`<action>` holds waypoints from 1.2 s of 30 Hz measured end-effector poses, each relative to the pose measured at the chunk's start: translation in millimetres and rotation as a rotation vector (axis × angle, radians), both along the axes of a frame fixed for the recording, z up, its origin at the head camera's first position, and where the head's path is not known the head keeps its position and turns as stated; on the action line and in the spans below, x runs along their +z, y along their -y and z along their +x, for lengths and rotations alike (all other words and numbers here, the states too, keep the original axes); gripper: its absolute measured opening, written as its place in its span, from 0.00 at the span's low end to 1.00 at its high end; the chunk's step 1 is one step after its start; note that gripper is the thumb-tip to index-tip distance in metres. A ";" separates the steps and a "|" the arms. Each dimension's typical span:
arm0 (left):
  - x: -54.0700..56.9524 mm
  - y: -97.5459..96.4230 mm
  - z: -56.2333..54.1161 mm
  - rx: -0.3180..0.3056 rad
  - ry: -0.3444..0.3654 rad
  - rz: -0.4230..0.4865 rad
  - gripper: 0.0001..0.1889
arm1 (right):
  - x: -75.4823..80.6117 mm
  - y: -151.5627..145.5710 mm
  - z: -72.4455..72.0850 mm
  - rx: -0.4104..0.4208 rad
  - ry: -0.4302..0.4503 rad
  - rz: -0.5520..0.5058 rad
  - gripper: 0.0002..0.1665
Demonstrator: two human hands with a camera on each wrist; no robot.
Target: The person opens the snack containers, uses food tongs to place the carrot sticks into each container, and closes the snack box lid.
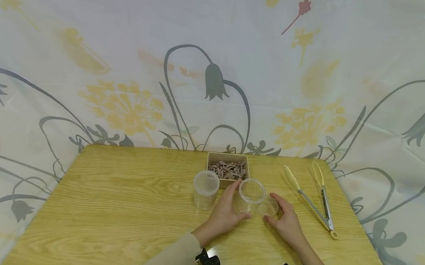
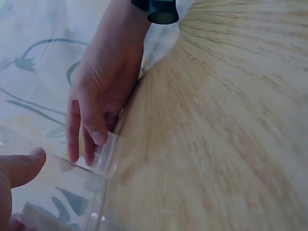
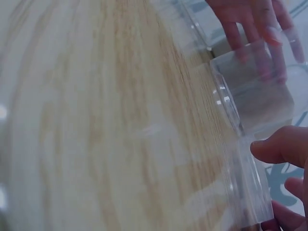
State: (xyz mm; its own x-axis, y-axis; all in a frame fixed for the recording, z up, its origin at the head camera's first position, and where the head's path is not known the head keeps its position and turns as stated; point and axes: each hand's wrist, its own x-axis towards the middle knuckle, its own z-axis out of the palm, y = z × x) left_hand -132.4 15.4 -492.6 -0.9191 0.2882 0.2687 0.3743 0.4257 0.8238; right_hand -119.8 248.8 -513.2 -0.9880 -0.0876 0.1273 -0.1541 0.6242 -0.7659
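My left hand (image 1: 227, 212) holds a clear plastic jar (image 1: 251, 191), thumb on its near side and fingers round the far side. To its right, my right hand (image 1: 287, 222) has thumb and fingers at opposite edges of a shallow clear round lid (image 1: 270, 206), low on the table. In the right wrist view the thumb is at the rim of the lid (image 3: 248, 183), and the jar (image 3: 255, 91) stands just beyond it. A second clear jar (image 1: 206, 191) with a whitish top stands left of my left hand.
Behind the jars stands a beige box (image 1: 227, 183) filled with small greyish-brown pieces (image 1: 228, 169). Metal tongs (image 1: 314, 206) with pale yellow tips lie spread apart at the right. A patterned cloth (image 1: 215, 69) hangs behind the wooden table (image 1: 123, 207).
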 end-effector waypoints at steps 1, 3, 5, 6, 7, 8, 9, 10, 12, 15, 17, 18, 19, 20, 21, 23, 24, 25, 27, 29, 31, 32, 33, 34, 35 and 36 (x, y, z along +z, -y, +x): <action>1.5 0.8 0.6 0.002 -0.007 0.004 0.55 | -0.1 0.0 0.1 0.000 0.004 -0.005 0.45; 4.9 2.7 1.4 0.006 -0.034 0.005 0.54 | 0.4 -0.1 0.6 0.001 0.010 -0.016 0.44; 8.5 4.4 1.6 0.006 -0.064 0.002 0.53 | 1.2 -0.1 1.1 0.001 0.013 -0.027 0.44; 10.3 5.2 1.8 0.006 -0.082 -0.003 0.52 | 1.7 -0.2 1.5 0.001 0.015 -0.035 0.44; 12.5 6.0 2.0 0.003 -0.100 -0.006 0.52 | 2.1 -0.2 1.7 0.001 0.018 -0.047 0.44; 14.7 6.7 2.1 0.001 -0.118 -0.012 0.51 | 2.5 -0.2 1.9 0.003 0.021 -0.058 0.44; 16.7 7.3 2.4 -0.002 -0.128 -0.014 0.51 | 2.8 -0.2 2.0 0.004 0.026 -0.074 0.44; 19.0 8.0 3.1 -0.007 -0.132 -0.012 0.50 | 3.2 -0.3 2.0 0.004 0.032 -0.089 0.44; 24.2 9.5 4.1 -0.015 -0.148 -0.004 0.49 | 4.4 -0.6 2.0 0.003 0.044 -0.121 0.44; 33.3 13.1 6.3 -0.027 -0.182 0.026 0.45 | 8.4 -1.0 2.4 -0.004 0.050 -0.145 0.43; 40.2 16.5 8.5 -0.043 -0.207 0.050 0.43 | 13.0 -1.2 3.5 -0.010 0.032 -0.143 0.41; 43.3 18.4 9.6 -0.055 -0.215 0.065 0.42 | 15.9 -1.1 4.2 -0.013 0.015 -0.138 0.40; 45.8 20.6 11.1 -0.066 -0.224 0.081 0.41 | 19.2 -0.9 4.9 -0.011 -0.007 -0.143 0.39; 48.0 22.9 12.4 -0.084 -0.222 0.104 0.39 | 22.9 -0.5 5.2 -0.007 -0.035 -0.151 0.37; 49.7 25.5 13.7 -0.102 -0.219 0.128 0.38 | 27.2 0.3 5.2 0.002 -0.066 -0.162 0.35; 52.1 31.4 16.9 -0.135 -0.210 0.172 0.35 | 36.9 2.2 4.4 0.037 -0.131 -0.223 0.33; 52.3 34.8 18.3 -0.147 -0.206 0.192 0.34 | 42.3 3.7 3.7 0.059 -0.162 -0.254 0.32; 52.5 38.5 19.9 -0.157 -0.206 0.210 0.33 | 47.9 5.4 2.8 0.083 -0.190 -0.294 0.32; 52.3 46.1 22.6 -0.178 -0.205 0.240 0.30 | 59.3 9.2 1.0 0.130 -0.236 -0.358 0.31; 51.2 54.3 24.8 -0.190 -0.218 0.254 0.27 | 69.5 13.0 -0.1 0.167 -0.271 -0.400 0.31; 49.8 62.8 26.4 -0.204 -0.236 0.261 0.24 | 78.5 17.3 -0.6 0.192 -0.296 -0.412 0.31; 48.6 67.4 26.9 -0.212 -0.237 0.261 0.24 | 82.2 19.5 -0.6 0.204 -0.305 -0.412 0.31; 47.7 72.3 27.7 -0.221 -0.239 0.258 0.23 | 85.4 22.0 -0.5 0.216 -0.311 -0.412 0.31; 46.0 77.5 28.3 -0.229 -0.247 0.251 0.22 | 88.1 24.7 -0.4 0.227 -0.315 -0.407 0.31; 44.1 83.0 28.9 -0.235 -0.246 0.243 0.21 | 90.3 27.5 -0.2 0.240 -0.316 -0.403 0.30; 42.1 88.5 29.6 -0.239 -0.243 0.235 0.20 | 92.2 30.7 -0.2 0.251 -0.318 -0.404 0.30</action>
